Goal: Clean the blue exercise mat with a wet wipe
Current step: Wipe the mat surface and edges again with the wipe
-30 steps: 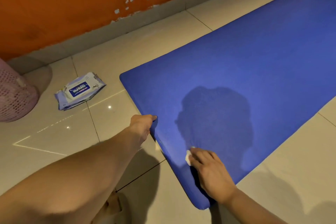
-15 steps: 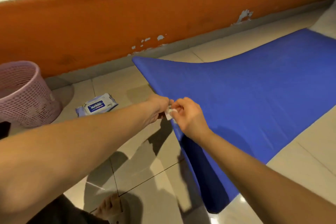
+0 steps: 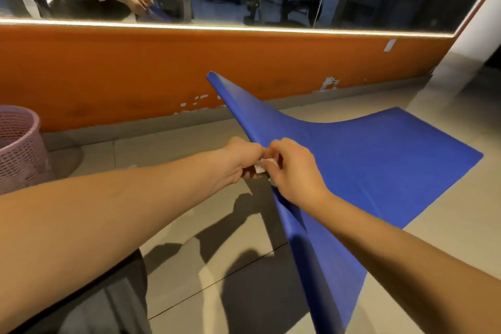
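The mat point(image 3: 379, 171) was gripped at its raised near edge by the left hand point(image 3: 241, 160), the wipe point(image 3: 260, 167) pinched against that edge by the right hand point(image 3: 295, 173) just beside it, the mat's length laid rightward, far end flat on the floor point(image 3: 162, 152).

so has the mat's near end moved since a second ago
Yes, upward: the blue mat lay flat on the floor tiles; now its near end is raised off them, corner showing against the orange wall.

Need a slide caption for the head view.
Left hand grips raised blue mat; right hand pinches wet wipe at edge.
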{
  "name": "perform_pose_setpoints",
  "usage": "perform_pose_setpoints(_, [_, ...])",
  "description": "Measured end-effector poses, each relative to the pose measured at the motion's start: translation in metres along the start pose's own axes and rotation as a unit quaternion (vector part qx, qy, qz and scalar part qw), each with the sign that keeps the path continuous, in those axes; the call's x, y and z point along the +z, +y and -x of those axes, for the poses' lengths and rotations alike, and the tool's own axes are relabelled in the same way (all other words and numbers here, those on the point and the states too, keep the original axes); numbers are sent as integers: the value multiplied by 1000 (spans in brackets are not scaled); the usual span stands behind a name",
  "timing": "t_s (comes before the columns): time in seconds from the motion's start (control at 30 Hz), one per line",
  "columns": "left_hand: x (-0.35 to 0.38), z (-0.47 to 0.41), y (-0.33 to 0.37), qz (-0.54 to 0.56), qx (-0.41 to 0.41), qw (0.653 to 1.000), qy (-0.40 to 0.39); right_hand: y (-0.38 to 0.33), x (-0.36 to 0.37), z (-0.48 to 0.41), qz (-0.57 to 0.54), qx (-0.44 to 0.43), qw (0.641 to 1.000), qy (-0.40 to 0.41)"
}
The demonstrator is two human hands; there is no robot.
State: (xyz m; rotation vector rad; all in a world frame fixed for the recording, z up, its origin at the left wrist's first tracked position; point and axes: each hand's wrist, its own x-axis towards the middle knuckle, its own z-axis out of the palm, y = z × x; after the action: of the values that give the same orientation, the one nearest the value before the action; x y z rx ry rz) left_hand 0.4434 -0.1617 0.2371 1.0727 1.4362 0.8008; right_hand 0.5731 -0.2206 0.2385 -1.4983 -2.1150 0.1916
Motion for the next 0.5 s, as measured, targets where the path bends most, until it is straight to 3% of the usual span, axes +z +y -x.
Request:
perform_pose_setpoints(0.07, [0,4,7,13,-4,1000,-6,-5,-5,2,8,7,1000,2])
perform_pose_setpoints(0.23, [4,-7,10,15,1,1000,-20,0,-23,71,36,23,976,-212])
perform_pose_setpoints(0.27, [7,-9,11,14,2,1000,-25,3,-27,70,37,29,978,-204])
perform_pose_setpoints(0.43, [23,0,16,-18,1,997,-75,16,-30,15,-2,59,998,5])
perform_pose_setpoints(0.5, [26,2,19,-21,11,997,-70,18,-29,16,-29,73,997,15])
